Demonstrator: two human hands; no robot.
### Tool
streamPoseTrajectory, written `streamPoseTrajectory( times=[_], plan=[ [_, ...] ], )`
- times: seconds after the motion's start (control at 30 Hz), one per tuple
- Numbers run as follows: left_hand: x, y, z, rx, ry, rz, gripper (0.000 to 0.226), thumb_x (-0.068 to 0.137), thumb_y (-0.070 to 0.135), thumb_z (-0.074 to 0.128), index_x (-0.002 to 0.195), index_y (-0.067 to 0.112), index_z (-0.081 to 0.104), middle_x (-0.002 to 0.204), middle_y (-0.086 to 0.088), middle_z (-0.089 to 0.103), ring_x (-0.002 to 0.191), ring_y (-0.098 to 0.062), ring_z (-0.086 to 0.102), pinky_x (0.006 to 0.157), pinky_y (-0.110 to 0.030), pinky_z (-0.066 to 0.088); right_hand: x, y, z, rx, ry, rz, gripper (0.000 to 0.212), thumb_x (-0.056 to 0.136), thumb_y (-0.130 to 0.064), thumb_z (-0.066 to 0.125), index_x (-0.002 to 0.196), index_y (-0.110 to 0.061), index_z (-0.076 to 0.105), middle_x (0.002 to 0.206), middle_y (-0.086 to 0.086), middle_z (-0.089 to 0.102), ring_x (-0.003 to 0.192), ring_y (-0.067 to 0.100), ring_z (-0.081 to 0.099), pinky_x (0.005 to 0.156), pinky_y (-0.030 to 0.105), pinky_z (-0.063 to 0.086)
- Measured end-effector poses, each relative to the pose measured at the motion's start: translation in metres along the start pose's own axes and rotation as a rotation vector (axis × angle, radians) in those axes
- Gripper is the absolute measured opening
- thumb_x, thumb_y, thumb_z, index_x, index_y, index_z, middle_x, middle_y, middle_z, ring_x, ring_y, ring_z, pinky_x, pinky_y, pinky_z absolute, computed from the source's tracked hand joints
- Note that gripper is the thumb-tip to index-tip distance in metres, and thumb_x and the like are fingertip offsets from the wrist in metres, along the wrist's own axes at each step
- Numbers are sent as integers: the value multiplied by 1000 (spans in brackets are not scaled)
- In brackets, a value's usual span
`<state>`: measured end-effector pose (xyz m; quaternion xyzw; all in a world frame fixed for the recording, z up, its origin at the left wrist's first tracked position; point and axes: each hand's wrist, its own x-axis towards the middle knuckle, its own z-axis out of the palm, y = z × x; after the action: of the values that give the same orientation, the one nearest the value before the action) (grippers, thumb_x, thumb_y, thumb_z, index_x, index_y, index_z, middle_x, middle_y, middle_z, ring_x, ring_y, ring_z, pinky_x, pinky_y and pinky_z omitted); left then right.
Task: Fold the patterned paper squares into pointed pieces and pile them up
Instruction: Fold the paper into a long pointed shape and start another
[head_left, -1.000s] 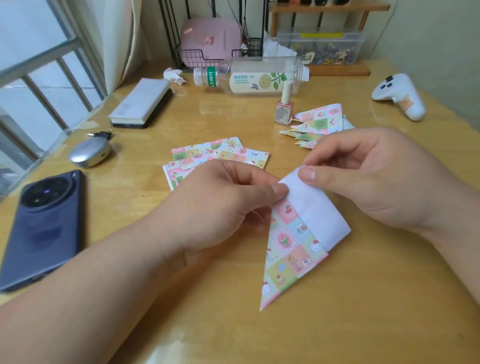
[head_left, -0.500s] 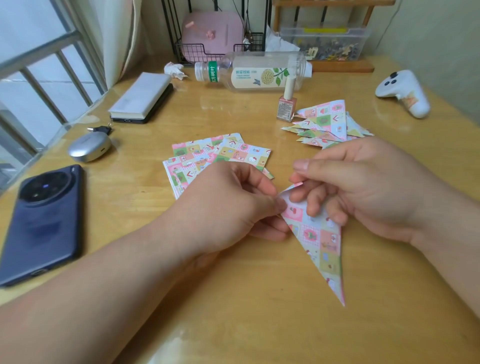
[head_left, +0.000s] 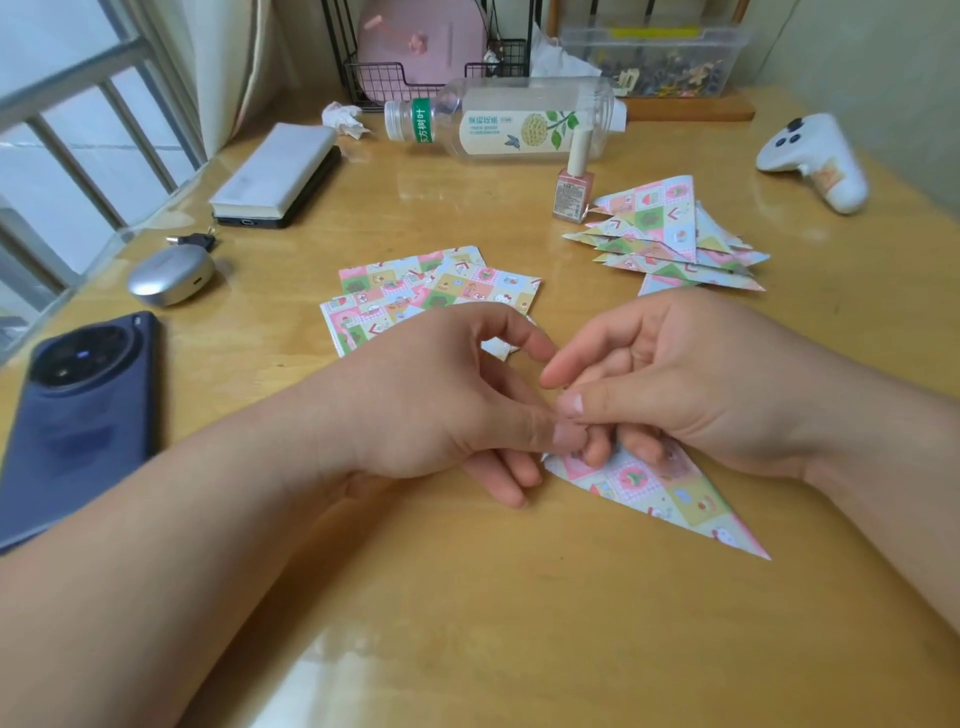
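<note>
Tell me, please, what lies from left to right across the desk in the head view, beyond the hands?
Dark blue phone, silver earbud case, flat patterned squares, pile of folded pointed pieces, white game controller.

Daylight frm left, glossy glare, edges warped

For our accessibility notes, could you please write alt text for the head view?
A left hand and right hand meet on the wide end of a folded pointed piece lying on a wooden table. Behind lie unfolded patterned squares and, farther right, a pile of finished pieces.
</note>
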<state>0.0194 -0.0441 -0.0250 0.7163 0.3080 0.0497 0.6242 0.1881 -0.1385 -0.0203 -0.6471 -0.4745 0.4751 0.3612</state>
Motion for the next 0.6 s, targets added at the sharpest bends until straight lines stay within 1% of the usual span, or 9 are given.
streamPoseTrajectory(
  times=[0.1,0.17,0.27,0.4,0.43,0.53,0.6],
  plan=[
    [2,-2,1,94,5,39,41,74,8,86,107,14,63,81,-15,73,61,-27,70,59,-37,60,0,0,2,-10,-9,14,10,85,-1,72,93,-5,69,68,23,71,37,17,45,44,28,33],
    [2,-2,1,114,10,34,37,75,7,86,105,13,65,82,-14,74,60,-24,70,57,-34,60,1,1,3,-19,-1,12,9,84,-2,73,92,-4,69,67,22,70,35,17,44,42,26,33],
    [3,-2,0,121,-4,17,36,73,9,86,104,10,68,81,-13,75,58,-22,69,54,-31,58,2,2,3,-41,42,11,6,83,-1,74,87,-3,70,62,19,68,33,17,42,37,24,34],
    [2,-2,-4,189,16,6,30,73,13,86,99,12,72,81,-15,74,55,-20,68,50,-29,56,3,3,3,-70,71,9,8,80,1,76,83,-5,71,58,15,67,33,17,43,38,25,34],
    [2,-1,-6,222,34,0,26,74,14,86,97,13,73,77,-14,74,53,-19,67,49,-28,56,3,3,4,-81,74,6,9,80,1,76,83,-6,72,58,15,67,33,17,43,38,25,35],
    [2,0,-9,331,89,-29,15,77,20,85,84,16,73,56,-7,68,41,-17,61,43,-24,50,3,2,4,-118,74,1,10,80,0,77,83,-8,72,58,13,68,31,15,43,38,25,36],
    [2,1,-8,398,94,-60,18,79,28,84,78,15,72,50,-4,65,37,-16,58,41,-23,47,3,2,5,-155,90,-4,11,81,1,76,82,-9,71,54,9,66,29,11,45,37,22,34]
  ],
)
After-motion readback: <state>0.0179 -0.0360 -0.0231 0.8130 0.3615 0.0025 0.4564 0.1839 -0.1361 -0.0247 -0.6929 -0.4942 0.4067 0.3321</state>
